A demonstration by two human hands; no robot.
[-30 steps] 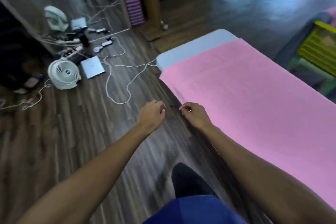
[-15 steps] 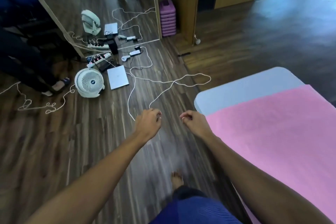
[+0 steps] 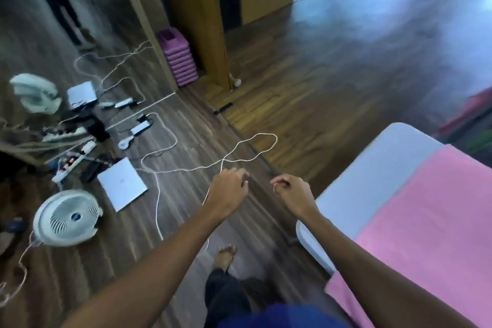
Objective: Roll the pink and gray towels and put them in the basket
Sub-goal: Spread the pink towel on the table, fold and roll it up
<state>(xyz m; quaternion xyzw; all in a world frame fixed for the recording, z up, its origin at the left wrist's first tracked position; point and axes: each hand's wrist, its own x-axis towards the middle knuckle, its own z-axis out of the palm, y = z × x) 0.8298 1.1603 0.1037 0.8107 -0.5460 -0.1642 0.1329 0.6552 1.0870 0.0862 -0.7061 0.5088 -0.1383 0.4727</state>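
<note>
From the head camera, both bare arms reach forward over a dark wood-plank floor (image 3: 306, 93). The left hand (image 3: 230, 190) hangs with its fingers curled loosely inward, and the right hand (image 3: 291, 192) is likewise half-closed, thumb and forefinger drawn near each other; neither hand holds or touches any cloth that can be seen, though the blur makes the fingertips hard to read. To the right of the right forearm lies the flat pink terry towel (image 3: 431, 221), spread out over a pale gray rounded-corner table (image 3: 372, 168), with one pink corner hanging over the table's near edge. The right hand is off the table's corner, apart from the towel. The gray towel and the basket cannot be made out in this view. A thin white cord (image 3: 239, 157) loops across the floor beyond and under the left hand. Further left stand a round white floor fan (image 3: 68, 218), a flat silver closed laptop (image 3: 122, 186) and a white power strip (image 3: 74, 161). A stack of purple foam blocks (image 3: 179, 61) sits against a wooden post. One bare foot (image 3: 225, 257) shows below the hands.
</note>
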